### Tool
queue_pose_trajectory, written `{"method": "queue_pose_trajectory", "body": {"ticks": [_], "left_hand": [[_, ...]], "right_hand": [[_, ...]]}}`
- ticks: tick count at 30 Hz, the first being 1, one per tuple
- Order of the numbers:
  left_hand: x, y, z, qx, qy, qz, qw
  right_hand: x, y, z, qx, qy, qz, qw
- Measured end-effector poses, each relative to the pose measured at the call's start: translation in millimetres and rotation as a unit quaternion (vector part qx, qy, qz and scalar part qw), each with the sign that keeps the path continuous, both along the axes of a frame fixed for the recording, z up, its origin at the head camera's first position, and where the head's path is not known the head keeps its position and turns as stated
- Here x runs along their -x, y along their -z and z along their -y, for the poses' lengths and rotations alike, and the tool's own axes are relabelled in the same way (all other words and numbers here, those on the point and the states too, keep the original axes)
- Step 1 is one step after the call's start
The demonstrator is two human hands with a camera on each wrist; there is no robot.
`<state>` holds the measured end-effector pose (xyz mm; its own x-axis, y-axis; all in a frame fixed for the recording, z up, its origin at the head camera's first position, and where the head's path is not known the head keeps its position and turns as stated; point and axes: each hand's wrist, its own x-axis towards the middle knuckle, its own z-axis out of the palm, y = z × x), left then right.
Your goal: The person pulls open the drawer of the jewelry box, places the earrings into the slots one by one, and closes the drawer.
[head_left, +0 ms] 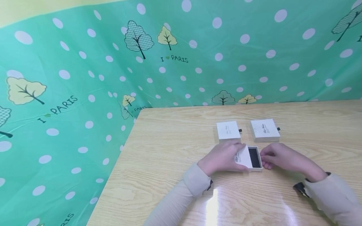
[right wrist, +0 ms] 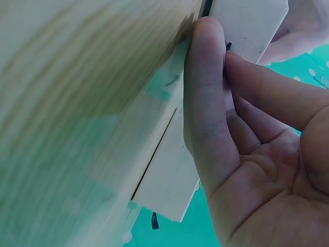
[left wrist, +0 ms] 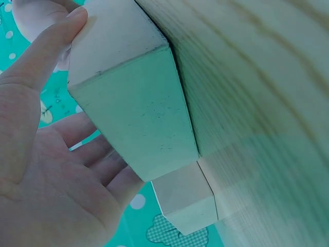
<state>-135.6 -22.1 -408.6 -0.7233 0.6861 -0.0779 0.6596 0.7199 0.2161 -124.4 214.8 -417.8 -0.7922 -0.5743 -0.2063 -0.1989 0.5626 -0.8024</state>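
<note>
In the head view a white drawer-style gift box (head_left: 244,157) lies on the table, its inner tray (head_left: 255,158) partly slid out to the right and showing a black lining. My left hand (head_left: 223,157) grips the outer sleeve from the left, thumb at the near side and fingers at the far side. At the tray's right end is my right hand (head_left: 278,157). Its thumb and index finger pinch a small black pull tab (right wrist: 229,46), mostly hidden by the fingertips in the right wrist view.
Two similar white boxes stand farther back, the left one (head_left: 227,130) and the right one (head_left: 265,129), each with a black tab on its right side. Behind the wooden table (head_left: 169,135) hangs a green dotted curtain (head_left: 198,75).
</note>
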Motion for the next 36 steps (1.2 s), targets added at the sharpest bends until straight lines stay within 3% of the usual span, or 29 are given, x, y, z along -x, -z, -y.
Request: {"method": "queue_pose_trajectory", "body": {"ticks": [36], "left_hand": [[1.6, 1.7, 0.2, -0.006, 0.009, -0.007, 0.9999]], "right_hand": [[6.0, -2.7, 29.8, 0.004, -0.018, -0.002, 0.9998]]}}
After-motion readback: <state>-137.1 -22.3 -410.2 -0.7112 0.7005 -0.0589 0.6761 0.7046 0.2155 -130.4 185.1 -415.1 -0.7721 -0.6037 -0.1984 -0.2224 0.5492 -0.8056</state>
